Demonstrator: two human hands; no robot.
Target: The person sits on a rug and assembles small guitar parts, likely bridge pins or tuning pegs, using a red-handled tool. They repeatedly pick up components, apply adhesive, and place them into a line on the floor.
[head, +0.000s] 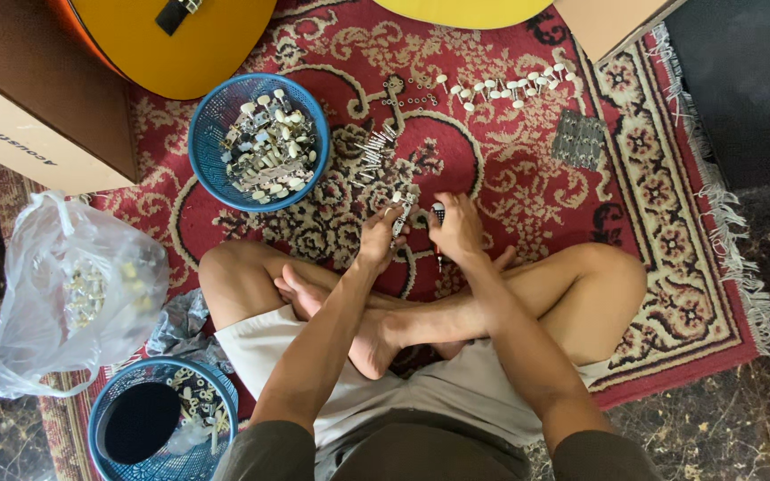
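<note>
Two blue baskets [258, 142] sit on the left half of the scene: one on the red patterned rug [528, 187], heaped with white-knobbed metal tuner parts, and a second basket [160, 419] at the lower left holding a few such parts around a dark round shape. Between them lies a clear plastic bag [73, 289] with more pale parts inside, beside a cardboard box [33, 107] and the body of an orange guitar [171, 40].

Moving right, a small row of metal pins [374, 147] lies on the rug just above the hands. The left hand [378, 236] is stretched forward over the crossed legs, its fingers pinched around a tuner strip [403, 212] with white knobs, held upright just off the rug. Directly beside it, almost touching, the right hand [458, 227] is clenched around a dark-handled screwdriver [438, 233], whose handle shows between the two hands. Both forearms run out straight from the body, converging at the strip.

Farther right, a line of loose white knobs [501, 87] and a grey metal plate [578, 139] rest on the rug, well apart from the hands.
</note>
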